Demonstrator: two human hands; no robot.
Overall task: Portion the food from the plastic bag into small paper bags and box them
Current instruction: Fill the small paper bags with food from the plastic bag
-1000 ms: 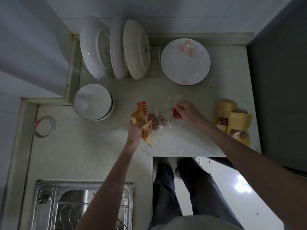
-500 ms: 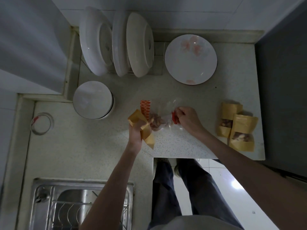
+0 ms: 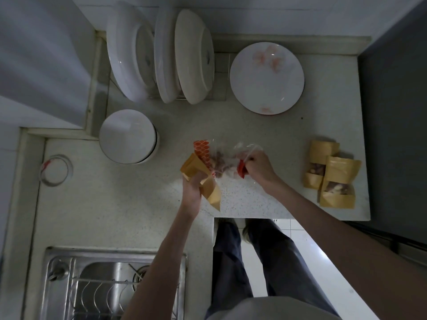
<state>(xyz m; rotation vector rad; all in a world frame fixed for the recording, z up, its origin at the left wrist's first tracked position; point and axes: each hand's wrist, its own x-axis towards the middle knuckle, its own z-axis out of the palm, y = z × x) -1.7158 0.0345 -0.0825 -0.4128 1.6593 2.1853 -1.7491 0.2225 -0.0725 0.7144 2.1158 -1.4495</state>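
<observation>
The speckled stone counter [image 3: 265, 192] carries everything, matte and pale, with a steel sink [image 3: 111, 282] set in at its near left end. Along the far edge, glossy white plates [image 3: 161, 56] stand on edge in a rack, and a flat plate with a pink print [image 3: 266, 78] lies beside them.

Since a second ago the clear plastic bag [image 3: 221, 160] has been lifted and tipped toward the left, so its red-patterned end now lies over the mouth of the small paper bag [image 3: 196, 174]; that suggests another portion is about to be poured, not yet boxed. No box is in view.

At the right edge two filled kraft bags [image 3: 332, 176], stiff and folded, with clear windows showing brownish food, lie touching one another.

The right hand [image 3: 258, 167], fingers curled, pinches the crinkled film at its red end. The left hand [image 3: 193, 188], near the counter's front edge, grips the creased paper bag around its middle.
</observation>
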